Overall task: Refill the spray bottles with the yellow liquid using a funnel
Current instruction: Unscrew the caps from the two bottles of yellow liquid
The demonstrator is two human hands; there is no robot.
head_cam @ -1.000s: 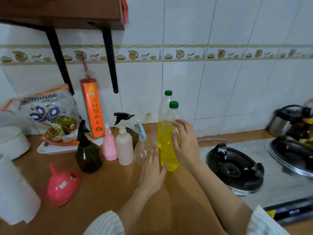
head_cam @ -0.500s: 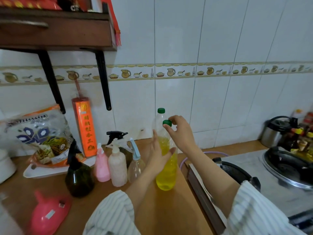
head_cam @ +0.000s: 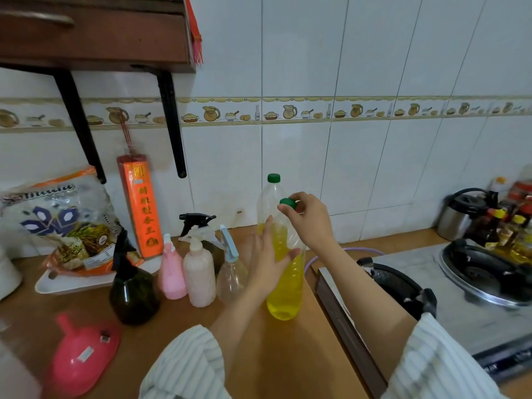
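Observation:
A clear bottle of yellow liquid (head_cam: pixel 286 289) stands upright on the wooden counter. My left hand (head_cam: pixel 266 260) holds its body from the left, thumb round the front. My right hand (head_cam: pixel 309 223) pinches its green cap (head_cam: pixel 288 203) at the top. A second green-capped bottle (head_cam: pixel 272 197) stands right behind it. Left of them stand several spray bottles: a clear one (head_cam: pixel 231 272), a pale pink one (head_cam: pixel 199 276), a brighter pink one (head_cam: pixel 172 273) and a dark one (head_cam: pixel 131 286). A pink funnel (head_cam: pixel 82 355) lies on its side at the front left.
A gas stove (head_cam: pixel 449 298) with black burners fills the right side, a kettle (head_cam: pixel 463 214) and condiment bottles behind it. A white tray (head_cam: pixel 72 283) with a food bag sits at back left. A wooden shelf (head_cam: pixel 95 33) hangs overhead.
My right hand rose from the bottle's body to its green cap. My left hand closed in from the counter onto the bottle's side. The camera tilted up.

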